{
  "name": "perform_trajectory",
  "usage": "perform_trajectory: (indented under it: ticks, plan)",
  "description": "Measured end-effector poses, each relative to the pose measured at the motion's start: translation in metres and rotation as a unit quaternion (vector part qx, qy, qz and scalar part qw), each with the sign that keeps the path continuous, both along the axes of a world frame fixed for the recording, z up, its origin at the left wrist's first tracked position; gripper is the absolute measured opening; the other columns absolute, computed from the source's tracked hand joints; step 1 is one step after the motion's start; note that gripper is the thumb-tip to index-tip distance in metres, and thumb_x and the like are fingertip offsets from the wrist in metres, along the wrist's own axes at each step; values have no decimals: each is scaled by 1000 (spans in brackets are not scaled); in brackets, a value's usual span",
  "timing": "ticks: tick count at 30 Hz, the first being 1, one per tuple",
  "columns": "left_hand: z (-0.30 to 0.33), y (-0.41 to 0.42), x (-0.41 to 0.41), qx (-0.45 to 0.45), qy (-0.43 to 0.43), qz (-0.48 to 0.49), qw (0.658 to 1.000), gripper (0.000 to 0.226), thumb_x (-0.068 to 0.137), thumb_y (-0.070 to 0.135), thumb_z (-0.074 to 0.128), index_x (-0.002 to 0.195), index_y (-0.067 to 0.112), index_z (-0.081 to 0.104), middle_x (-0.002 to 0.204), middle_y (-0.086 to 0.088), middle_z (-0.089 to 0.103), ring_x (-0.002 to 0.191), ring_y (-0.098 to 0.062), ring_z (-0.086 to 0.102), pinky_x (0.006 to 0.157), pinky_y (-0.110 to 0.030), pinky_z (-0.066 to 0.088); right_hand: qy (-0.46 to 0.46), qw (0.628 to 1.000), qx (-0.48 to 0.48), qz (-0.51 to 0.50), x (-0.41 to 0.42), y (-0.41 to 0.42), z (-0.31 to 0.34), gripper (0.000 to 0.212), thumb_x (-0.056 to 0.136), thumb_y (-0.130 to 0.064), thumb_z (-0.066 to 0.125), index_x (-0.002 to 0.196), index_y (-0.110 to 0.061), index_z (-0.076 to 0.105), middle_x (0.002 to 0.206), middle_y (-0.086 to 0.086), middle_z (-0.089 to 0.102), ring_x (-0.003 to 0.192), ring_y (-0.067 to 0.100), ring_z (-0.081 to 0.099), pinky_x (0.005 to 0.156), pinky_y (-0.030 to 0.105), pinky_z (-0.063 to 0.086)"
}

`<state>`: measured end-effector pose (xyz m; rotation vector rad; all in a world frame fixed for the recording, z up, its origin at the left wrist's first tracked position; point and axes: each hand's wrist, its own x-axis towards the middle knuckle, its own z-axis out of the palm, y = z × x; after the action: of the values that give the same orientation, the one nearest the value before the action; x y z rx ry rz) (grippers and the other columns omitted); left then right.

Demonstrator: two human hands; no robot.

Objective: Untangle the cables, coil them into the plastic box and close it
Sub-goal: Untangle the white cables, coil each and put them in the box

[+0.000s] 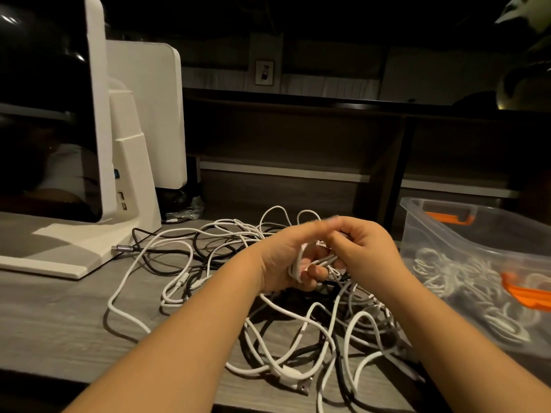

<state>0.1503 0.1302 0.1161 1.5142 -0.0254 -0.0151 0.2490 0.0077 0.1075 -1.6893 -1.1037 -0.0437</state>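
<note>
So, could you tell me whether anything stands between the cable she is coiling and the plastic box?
Nothing visible does. The left hand and right hand hold the white cable coil just left of the plastic box, whose top is open, no lid on it. Coiled cables already lie inside.

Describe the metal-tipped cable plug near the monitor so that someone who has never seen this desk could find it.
Start at the white monitor stand on the left of the grey desk. Against the right edge of its base lies a silvery metal plug on a dark cable. The other loose cables nearby are mostly white.
</note>
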Motion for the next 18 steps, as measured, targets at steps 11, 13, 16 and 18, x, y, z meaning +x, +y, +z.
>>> perform_trajectory:
  ticks: [11,13,16,18]
  plan:
    - [2,-7,-1,98,4,37,995,13,97,23,61,108,16,59,71,6,54,48,-3,34,44,-13,26,-26,999,20,-4,9,3,-9,22,89,-36,65,76,-23,53,64,8,58,61,30,58,56,44,50]
    - [2,-9,-1,116,-8,42,992,5,97,23,61,99,18,60,67,7,51,49,-4,34,45,-16,25,-68,997,18,-24,12,2,-11,22,92,-35,61,76,-24,51,67,7,59,68,32,59,59,48,51]
    - [3,-10,-1,125,-19,54,991,12,97,25,62,86,22,62,66,8,50,50,-5,35,47,-17,25,-125,990,4,-59,12,4,-12,18,95,-31,57,81,-22,50,74,4,59,72,26,58,62,46,51]
    - [3,-10,-1,112,-12,59,992,15,98,30,60,85,21,61,65,8,51,49,-5,34,45,-16,26,-123,990,29,-68,10,3,-10,29,94,-45,53,83,-18,51,76,3,55,69,17,54,60,33,46]
